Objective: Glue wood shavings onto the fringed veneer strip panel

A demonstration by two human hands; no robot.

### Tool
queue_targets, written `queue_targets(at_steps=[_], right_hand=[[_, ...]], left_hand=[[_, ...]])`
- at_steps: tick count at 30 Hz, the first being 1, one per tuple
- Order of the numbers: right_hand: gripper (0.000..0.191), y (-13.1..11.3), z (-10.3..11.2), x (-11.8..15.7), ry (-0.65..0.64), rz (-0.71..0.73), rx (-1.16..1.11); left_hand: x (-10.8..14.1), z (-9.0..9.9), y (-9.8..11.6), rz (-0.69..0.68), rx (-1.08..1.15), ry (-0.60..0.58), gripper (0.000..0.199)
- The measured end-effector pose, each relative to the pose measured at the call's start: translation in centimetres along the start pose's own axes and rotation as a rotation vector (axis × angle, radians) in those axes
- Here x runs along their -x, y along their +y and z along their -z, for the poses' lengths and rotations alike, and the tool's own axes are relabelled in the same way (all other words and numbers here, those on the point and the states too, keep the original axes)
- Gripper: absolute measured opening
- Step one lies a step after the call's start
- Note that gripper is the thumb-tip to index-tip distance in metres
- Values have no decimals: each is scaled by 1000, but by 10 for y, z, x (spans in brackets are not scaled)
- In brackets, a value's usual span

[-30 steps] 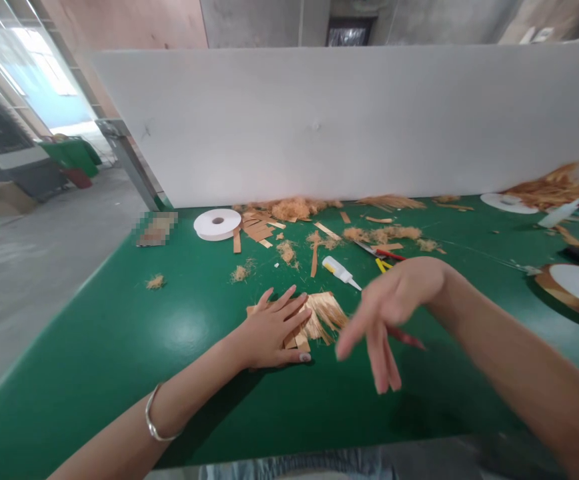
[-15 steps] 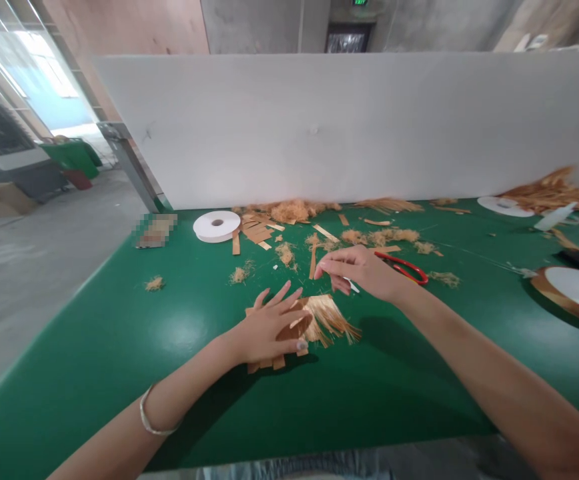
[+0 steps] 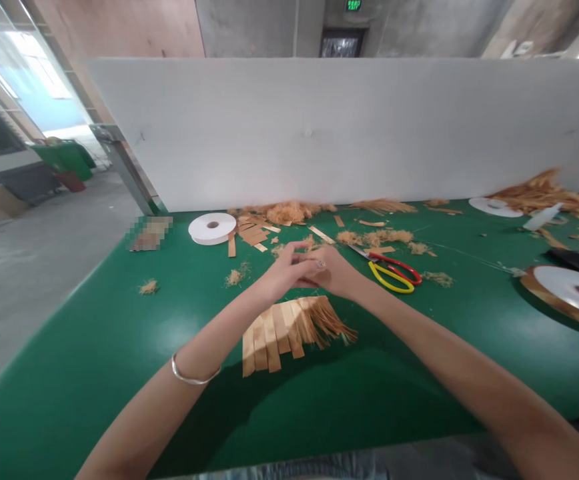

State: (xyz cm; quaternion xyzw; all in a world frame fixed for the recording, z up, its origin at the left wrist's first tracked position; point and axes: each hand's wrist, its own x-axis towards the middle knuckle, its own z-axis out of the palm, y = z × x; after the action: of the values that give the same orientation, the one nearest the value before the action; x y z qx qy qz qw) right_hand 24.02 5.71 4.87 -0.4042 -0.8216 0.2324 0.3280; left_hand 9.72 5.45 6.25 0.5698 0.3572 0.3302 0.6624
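My left hand (image 3: 285, 272), a bangle on its wrist, meets my right hand (image 3: 333, 268) above the middle of the table. The fingers of both are drawn together; whatever is between them is hidden. Just below lies a row of tan ribbon strips (image 3: 279, 328), side by side and overlapping. Those at its right end are frayed into a fine fringe (image 3: 327, 320). To the right of my right hand, scissors (image 3: 392, 277) with one red and one yellow handle rest on the table, blades pointing up and left.
On the green table (image 3: 94, 387) are a white ribbon reel (image 3: 213, 228), cut strips (image 3: 253, 231), fluffy fibre scraps (image 3: 289, 212), a large reel (image 3: 577, 293), a white bottle (image 3: 543, 217) and a ribbon heap (image 3: 544, 190). A white panel (image 3: 309, 133) stands behind.
My left hand has lifted off the ribbon strips and moved up to my right hand, uncovering them. My right hand has shifted left, and the scissors show more fully.
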Motion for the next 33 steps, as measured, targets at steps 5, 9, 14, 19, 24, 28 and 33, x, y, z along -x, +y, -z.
queue_targets(at_steps=[5, 9, 14, 19, 24, 28, 33], right_hand=[[12, 2, -12, 4, -28, 15, 41], [18, 4, -21, -1, -54, -2, -17], [20, 10, -26, -1, -103, -47, -10], [10, 5, -26, 3, -156, -64, 89], [12, -4, -19, 4, -224, -171, 77], [25, -8, -2, 6, -289, -189, -136], [29, 1, 15, 2, -218, -191, -478]], left_hand=[[0, 9, -5, -43, -338, -66, 47], [4, 15, -6, -72, -443, -112, 47], [8, 15, -6, -112, -612, -140, 50], [6, 16, -8, -194, -827, -68, 35], [0, 25, -15, -278, -848, -29, 24], [-3, 38, -16, -132, -638, -39, 14], [-7, 45, -11, -29, -326, -28, 16]])
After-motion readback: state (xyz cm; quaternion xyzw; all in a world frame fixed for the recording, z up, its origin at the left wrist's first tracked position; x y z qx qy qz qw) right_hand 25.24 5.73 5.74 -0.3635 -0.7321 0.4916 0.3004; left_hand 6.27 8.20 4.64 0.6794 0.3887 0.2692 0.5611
